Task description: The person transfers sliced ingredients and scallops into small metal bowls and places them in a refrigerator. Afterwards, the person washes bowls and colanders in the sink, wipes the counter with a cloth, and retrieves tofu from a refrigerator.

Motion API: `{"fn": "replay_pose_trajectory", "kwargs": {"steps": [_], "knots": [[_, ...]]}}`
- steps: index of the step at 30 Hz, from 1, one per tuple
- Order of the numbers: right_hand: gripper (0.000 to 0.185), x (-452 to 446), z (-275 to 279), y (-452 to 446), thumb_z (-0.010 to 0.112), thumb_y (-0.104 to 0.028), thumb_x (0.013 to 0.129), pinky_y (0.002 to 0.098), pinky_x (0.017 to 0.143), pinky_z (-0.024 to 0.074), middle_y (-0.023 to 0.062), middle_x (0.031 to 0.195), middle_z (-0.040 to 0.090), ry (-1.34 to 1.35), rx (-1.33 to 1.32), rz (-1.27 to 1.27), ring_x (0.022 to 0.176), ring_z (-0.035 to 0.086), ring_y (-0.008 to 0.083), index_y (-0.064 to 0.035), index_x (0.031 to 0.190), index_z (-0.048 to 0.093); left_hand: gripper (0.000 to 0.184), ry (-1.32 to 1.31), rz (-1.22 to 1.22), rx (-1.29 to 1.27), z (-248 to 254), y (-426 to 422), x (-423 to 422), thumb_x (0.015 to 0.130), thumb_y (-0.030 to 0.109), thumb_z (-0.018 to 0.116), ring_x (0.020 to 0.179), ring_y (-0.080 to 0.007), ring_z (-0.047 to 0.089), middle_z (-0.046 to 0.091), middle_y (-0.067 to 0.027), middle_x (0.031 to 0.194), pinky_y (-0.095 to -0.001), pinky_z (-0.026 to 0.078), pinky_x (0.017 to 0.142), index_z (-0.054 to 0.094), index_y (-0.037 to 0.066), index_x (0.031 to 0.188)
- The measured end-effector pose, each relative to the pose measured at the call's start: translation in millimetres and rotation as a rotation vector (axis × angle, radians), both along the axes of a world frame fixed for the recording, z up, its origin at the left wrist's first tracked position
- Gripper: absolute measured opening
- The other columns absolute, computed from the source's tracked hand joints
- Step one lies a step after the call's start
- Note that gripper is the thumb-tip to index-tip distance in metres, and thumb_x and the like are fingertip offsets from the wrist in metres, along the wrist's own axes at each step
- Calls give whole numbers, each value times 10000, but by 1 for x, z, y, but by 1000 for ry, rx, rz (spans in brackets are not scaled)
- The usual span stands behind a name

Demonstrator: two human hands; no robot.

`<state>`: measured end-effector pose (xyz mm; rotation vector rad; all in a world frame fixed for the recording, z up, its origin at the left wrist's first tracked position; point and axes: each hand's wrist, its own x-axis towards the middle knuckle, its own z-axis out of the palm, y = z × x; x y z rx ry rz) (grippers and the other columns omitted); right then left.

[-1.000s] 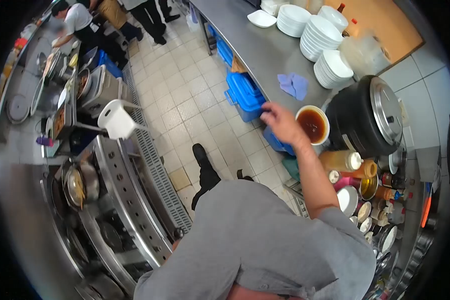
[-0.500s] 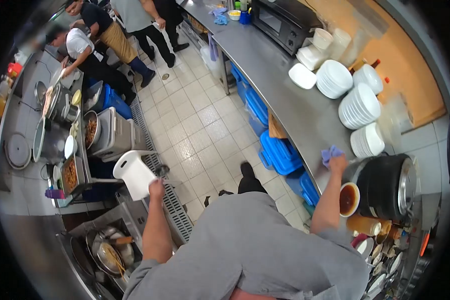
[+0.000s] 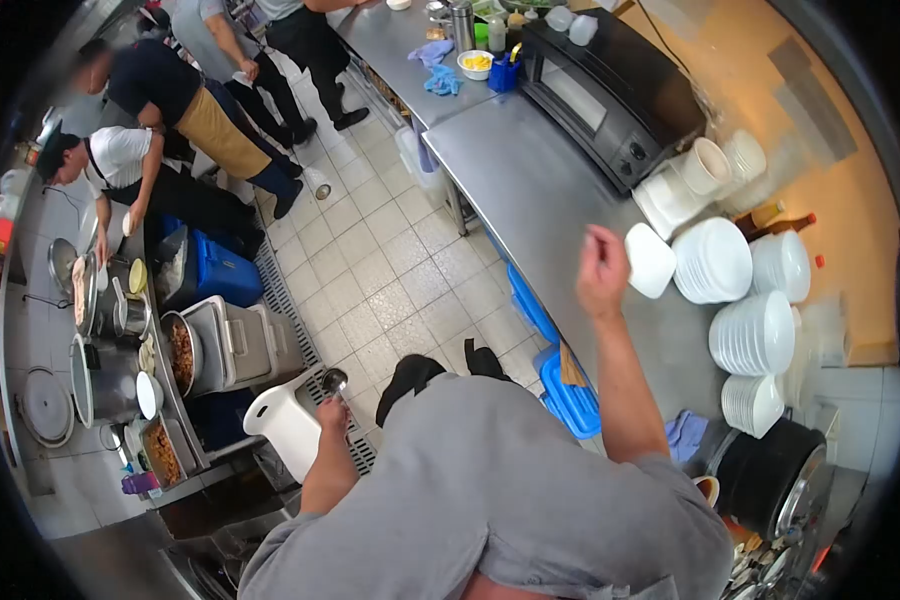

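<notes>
In my left hand is a metal ladle, its bowl end pointing away from me beside a white plastic stool. My right hand hovers over the steel counter, its fingers loosely bent and nothing visible in them. Just to its right sits a white squarish dish, with a stack of white bowls beyond it. A purple cloth lies on the counter near the black pot.
More stacked white bowls line the wall. A black toaster oven stands farther along. Blue lidded bins sit under the counter. Several people work at the far left, one in a tan apron. Grey bins border the aisle.
My right hand has let go of the purple cloth and moved forward along the counter toward the white dishes. I have stepped forward; the ladle is still in my left hand.
</notes>
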<state>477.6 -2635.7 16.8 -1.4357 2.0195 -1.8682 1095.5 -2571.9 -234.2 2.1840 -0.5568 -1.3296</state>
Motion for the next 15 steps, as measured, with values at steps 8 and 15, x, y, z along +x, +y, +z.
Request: {"fn": "replay_pose_trajectory", "kwargs": {"steps": [8, 15], "knots": [[150, 68, -5, -220, 622, -144, 917, 414, 667, 503, 170, 794, 639, 187, 340, 368, 734, 609, 367, -17, 855, 669, 274, 80, 404, 437, -59, -48, 70, 999, 311, 540, 428, -192, 490, 521, -57, 586, -303, 357, 371, 541, 108, 815], [189, 84, -33, -363, 612, -183, 931, 457, 706, 508, 182, 857, 672, 178, 509, 344, 812, 637, 407, -9, 879, 666, 316, -81, -138, 204, -75, -284, 134, 996, 332, 496, 483, -210, 520, 536, -56, 603, -386, 373, 389, 628, 119, 804]]}}
